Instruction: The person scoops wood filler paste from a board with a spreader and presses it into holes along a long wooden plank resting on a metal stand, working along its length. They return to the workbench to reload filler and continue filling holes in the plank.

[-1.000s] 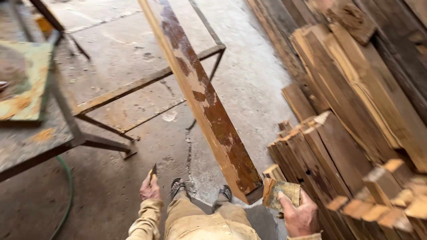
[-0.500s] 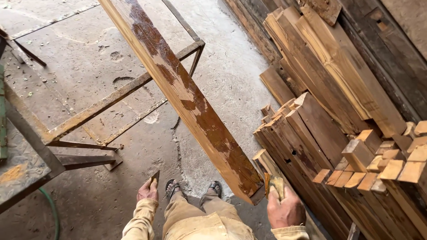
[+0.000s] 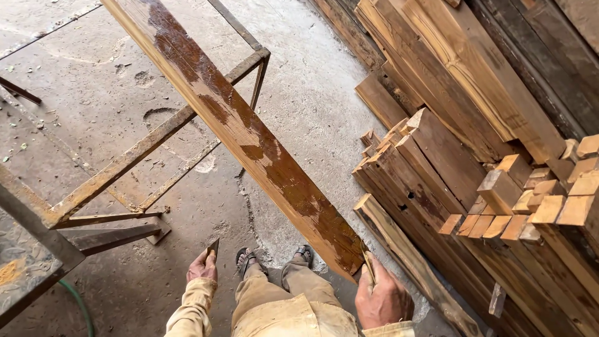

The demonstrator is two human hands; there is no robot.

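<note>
One plank: a long board (image 3: 249,140) with patchy dark brown finish over bare wood, resting on a rusty metal frame (image 3: 156,140); it runs up and to the left, away from the right hand, and its near end comes down just beside that hand.
Long axis: diagonal, from the near end at the right hand to the far end out of view at top left; the grip sits at the low end of this line.
Lumber stack: piled boards and short blocks (image 3: 499,156), to the right of the right hand and beyond it, apart from it.
Concrete floor (image 3: 312,81): grey, dusty, under the plank and the sandalled feet.
Right hand (image 3: 382,301): closed around a thin flat strip (image 3: 369,265) that points up toward the plank's end; whether it touches the wood I cannot tell.
Left hand (image 3: 202,267): well to the left of the plank, closed on a small flat blade (image 3: 213,248).
Nearer hand: the right, by a wide margin.
</note>
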